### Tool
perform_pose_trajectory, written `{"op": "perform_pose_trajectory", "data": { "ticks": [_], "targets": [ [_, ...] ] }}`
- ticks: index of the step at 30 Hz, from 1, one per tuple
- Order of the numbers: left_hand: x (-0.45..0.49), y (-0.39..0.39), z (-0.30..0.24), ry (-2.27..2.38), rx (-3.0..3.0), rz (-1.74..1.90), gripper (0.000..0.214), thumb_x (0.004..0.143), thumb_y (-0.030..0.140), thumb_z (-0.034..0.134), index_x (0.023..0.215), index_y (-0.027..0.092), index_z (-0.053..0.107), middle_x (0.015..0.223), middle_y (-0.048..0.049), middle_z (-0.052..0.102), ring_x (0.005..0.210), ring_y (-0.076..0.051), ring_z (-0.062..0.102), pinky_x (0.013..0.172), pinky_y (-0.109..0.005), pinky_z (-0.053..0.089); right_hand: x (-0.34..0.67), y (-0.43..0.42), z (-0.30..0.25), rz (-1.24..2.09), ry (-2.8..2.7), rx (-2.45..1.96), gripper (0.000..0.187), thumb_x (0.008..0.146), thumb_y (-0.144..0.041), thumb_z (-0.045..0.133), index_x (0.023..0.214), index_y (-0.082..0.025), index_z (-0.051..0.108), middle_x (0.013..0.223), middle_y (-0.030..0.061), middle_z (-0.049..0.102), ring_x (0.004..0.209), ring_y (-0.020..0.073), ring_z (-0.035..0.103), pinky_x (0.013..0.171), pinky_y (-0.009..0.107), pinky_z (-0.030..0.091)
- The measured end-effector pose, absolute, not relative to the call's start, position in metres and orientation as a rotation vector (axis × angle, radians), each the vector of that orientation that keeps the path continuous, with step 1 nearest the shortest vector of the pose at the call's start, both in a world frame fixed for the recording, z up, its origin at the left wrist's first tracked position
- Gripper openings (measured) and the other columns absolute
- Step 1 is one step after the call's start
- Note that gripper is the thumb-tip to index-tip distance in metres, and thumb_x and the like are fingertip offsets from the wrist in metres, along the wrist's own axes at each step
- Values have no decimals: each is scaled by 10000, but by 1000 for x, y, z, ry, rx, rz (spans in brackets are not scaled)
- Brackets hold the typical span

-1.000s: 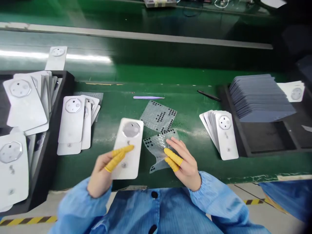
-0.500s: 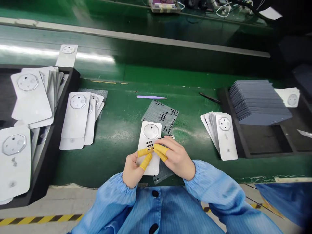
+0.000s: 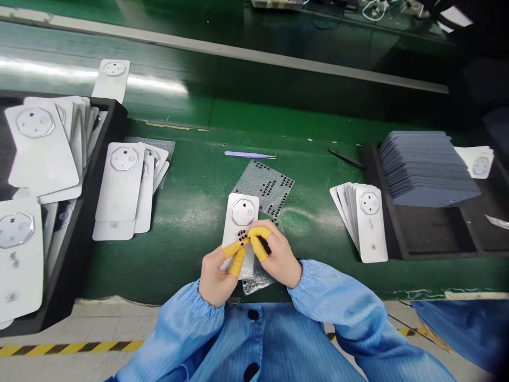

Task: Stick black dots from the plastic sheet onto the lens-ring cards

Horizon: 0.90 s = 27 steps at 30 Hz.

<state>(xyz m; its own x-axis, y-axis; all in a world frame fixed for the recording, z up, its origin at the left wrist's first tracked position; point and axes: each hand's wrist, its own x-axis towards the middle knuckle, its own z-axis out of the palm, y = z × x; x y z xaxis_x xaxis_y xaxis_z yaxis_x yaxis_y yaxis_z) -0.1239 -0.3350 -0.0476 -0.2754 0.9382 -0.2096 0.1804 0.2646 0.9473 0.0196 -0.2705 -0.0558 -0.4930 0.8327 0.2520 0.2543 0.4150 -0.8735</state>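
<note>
A white panel [image 3: 231,228] with an octagonal socket face lies in front of me. Above its lower half, my left hand [image 3: 218,270], in yellow finger cots, pinches a small clear strip with several black dots [image 3: 242,236]. The thumb and forefinger of my right hand [image 3: 280,257], also in yellow cots, are closed together at the strip's right edge; whatever is between those tips is too small to make out. Beyond the panel lies a clear sheet with black dots [image 3: 254,179]. Another clear sheet [image 3: 260,282] shows partly from beneath the panel and right hand.
Purple tweezers [image 3: 248,155] and a black tool [image 3: 345,158] lie farther back. White panels [image 3: 119,196] are stacked left, others [image 3: 371,228] fanned right. A black tray [image 3: 115,114] at left holds panels; another tray [image 3: 429,252] at right holds grey plates [image 3: 429,170].
My right fingers have curled and drawn closer together at the strip's edge, and that hand has turned more upright. My left hand keeps its pinch. The whole view has shifted slightly.
</note>
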Motion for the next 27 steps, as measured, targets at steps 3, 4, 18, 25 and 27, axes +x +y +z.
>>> {"op": "perform_pose_trajectory", "data": {
  "ticks": [3, 4, 18, 25, 27],
  "targets": [
    [-131, -337, -46, 1660, 1054, 1078, 222, 729, 293, 707, 896, 168, 781, 965, -108, 770, 906, -301, 719, 846, -402, 572, 20, -269, -58, 1053, -1918, -968, 109, 936, -180, 471, 972, -208, 570, 986, 63, 605, 927, 156, 605, 827, 318, 530],
    [-135, -340, -44, 1666, 1032, 1076, 240, 745, 314, 701, 912, 159, 778, 982, -114, 767, 925, -304, 716, 856, -404, 572, 22, -268, -58, 1026, -1920, -964, 108, 933, -177, 481, 977, -210, 574, 986, 64, 607, 927, 157, 606, 825, 319, 530],
    [-124, -356, -10, 1377, 651, 1223, 574, 814, 249, 682, 1312, 239, 397, 1270, -121, 632, 1099, -281, 657, 827, -331, 608, 25, -265, -17, 1017, -1643, -958, 184, 907, -125, 518, 1028, -244, 588, 1085, 66, 646, 949, 178, 656, 816, 355, 571],
    [-104, -363, -9, 1398, 846, 1283, 479, 875, 189, 605, 1305, 275, 410, 1281, -78, 626, 1099, -235, 659, 927, -341, 559, 28, -275, -20, 496, -1968, -861, 389, 871, -116, 577, 1233, -253, 548, 1065, 62, 695, 1008, 210, 650, 915, 425, 540],
    [-101, -366, -9, 1432, 910, 1295, 517, 889, 161, 587, 1349, 293, 390, 1311, -65, 612, 1139, -218, 636, 945, -310, 543, 30, -276, -17, 464, -2039, -815, 367, 899, -106, 515, 1252, -203, 538, 1085, 77, 705, 1046, 200, 646, 949, 422, 528]
  ]
}}
